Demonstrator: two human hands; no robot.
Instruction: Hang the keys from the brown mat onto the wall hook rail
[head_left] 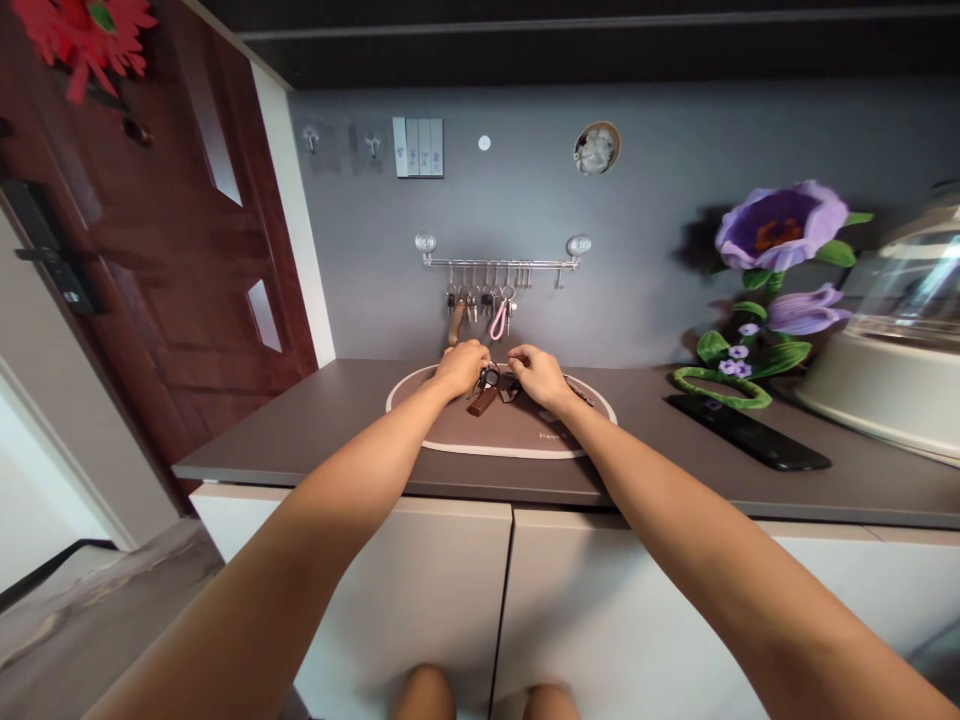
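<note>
Head view: fob [482, 402] slants just right of my left hand [463, 367], farther from right hand [536, 375]; both curled, grips unclear.

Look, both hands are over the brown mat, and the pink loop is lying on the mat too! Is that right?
Not quite: the pink loop isn't lying on the mat. The head view shows it hanging with the keys from the clear rail on the grey wall. Both hands, left and right, are indeed over the brown mat.
</note>
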